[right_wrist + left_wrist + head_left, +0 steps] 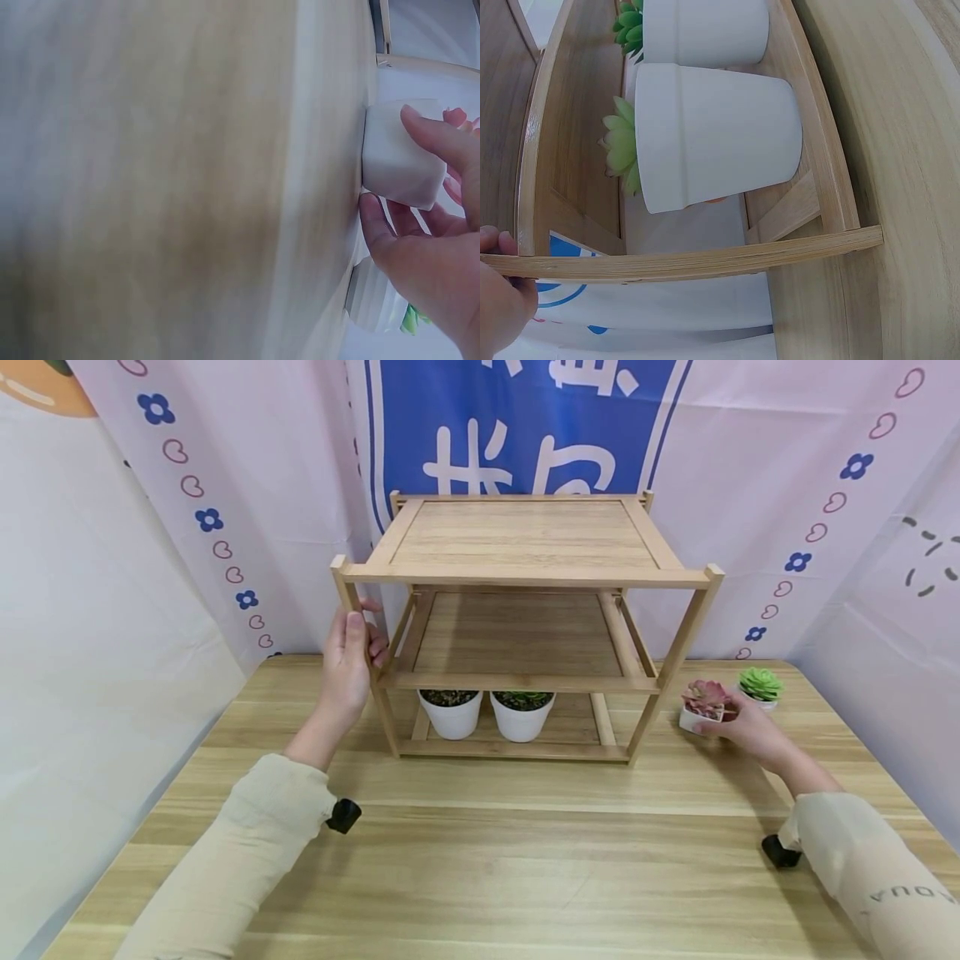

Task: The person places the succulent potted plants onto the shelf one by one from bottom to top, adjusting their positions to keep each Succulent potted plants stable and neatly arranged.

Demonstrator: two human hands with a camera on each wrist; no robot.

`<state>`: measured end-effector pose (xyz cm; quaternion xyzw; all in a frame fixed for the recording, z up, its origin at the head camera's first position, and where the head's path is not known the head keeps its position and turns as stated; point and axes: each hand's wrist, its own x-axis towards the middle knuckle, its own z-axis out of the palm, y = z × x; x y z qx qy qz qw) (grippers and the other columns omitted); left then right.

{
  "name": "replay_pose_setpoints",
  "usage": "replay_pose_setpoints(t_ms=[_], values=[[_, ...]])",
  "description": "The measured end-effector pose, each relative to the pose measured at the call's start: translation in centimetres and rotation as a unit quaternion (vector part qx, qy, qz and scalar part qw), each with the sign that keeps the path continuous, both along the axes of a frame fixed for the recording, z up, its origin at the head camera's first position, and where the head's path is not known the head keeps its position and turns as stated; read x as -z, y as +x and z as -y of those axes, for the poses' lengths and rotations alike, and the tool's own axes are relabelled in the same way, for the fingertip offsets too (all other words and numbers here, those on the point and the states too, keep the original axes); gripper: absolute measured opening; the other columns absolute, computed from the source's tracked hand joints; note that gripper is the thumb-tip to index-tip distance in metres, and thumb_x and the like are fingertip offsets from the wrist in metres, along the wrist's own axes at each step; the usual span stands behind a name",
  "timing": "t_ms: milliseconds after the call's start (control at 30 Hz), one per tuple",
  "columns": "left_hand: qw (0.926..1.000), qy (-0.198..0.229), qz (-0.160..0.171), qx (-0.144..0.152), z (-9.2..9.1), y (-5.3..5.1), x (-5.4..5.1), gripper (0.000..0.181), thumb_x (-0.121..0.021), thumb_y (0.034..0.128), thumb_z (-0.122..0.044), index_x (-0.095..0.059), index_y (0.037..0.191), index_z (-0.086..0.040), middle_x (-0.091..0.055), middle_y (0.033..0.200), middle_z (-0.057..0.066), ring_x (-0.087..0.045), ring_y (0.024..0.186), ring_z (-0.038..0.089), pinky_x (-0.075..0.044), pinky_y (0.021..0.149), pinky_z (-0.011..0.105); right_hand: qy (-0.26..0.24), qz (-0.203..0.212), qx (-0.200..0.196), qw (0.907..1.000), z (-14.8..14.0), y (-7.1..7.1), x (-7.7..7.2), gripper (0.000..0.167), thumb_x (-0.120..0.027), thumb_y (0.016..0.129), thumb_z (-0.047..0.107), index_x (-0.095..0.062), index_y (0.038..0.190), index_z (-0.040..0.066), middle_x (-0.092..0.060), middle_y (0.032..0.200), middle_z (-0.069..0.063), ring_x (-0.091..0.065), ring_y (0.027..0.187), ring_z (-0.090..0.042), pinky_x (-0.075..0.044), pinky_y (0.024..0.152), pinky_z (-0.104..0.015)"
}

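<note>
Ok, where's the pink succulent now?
In the head view, the pink succulent is right of the wooden rack, held by the right hand, near the green succulent.

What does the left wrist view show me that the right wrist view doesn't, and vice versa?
Only left wrist: the left hand gripping the rack post, and two potted green plants on the bottom shelf. Only right wrist: the right hand holding the pink succulent by its white pot, with a potted green succulent nearby. Both: the wooden tabletop and part of the rack.
</note>
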<state>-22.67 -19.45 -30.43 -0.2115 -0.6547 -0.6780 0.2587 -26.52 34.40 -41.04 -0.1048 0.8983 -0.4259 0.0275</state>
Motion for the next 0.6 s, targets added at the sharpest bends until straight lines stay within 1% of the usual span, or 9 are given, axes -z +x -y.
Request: replay_pose_setpoints(t_ms=[100,233,400,600], values=[[1.0000,0.001,0.000,-0.002,-0.02,0.02,-0.01,0.041,-0.043,0.1041,-0.055,-0.054,0.115,-0.017,-0.038,0.074,0.003,-0.037,0.062,0.011,-0.033,0.056,0.020,0.001,-0.003,0.002,1.0000,0.00,-0.11,0.09,0.061,-0.074,0.095,0.009,-0.042,0.141,-0.013,-0.054,0.131,-0.031,-0.048,0.098,0.006,-0.040,0.083,-0.013],[1.0000,0.001,-0.002,-0.002,-0.08,0.01,-0.06,0.041,-0.043,0.1039,-0.055,-0.054,0.115,-0.017,-0.039,0.074,0.001,-0.037,0.062,0.011,-0.033,0.056,0.020,0.002,0.003,0.008,1.0000,-0.02,-0.17,0.10,0.058,-0.073,0.096,0.007,-0.041,0.140,-0.015,-0.053,0.131,-0.032,-0.048,0.097,0.006,-0.041,0.082,-0.013],[1.0000,0.002,-0.002,-0.005,-0.04,-0.04,-0.01,0.042,-0.044,0.1030,-0.057,-0.054,0.115,-0.018,-0.039,0.073,0.001,-0.037,0.061,0.010,-0.033,0.056,0.020,0.005,0.011,0.016,0.9998,0.04,-0.17,0.02,0.058,-0.073,0.097,0.009,-0.040,0.139,-0.014,-0.053,0.131,-0.032,-0.048,0.097,0.003,-0.041,0.082,-0.014],[1.0000,-0.001,-0.003,-0.004,0.04,-0.08,0.04,0.041,-0.043,0.1042,-0.055,-0.054,0.115,-0.018,-0.040,0.072,0.001,-0.037,0.061,0.011,-0.033,0.055,0.020,-0.002,0.019,0.025,0.9995,0.10,0.07,-0.28,0.062,-0.074,0.097,0.013,-0.038,0.141,-0.013,-0.052,0.133,-0.032,-0.048,0.101,-0.002,-0.040,0.084,-0.016]])
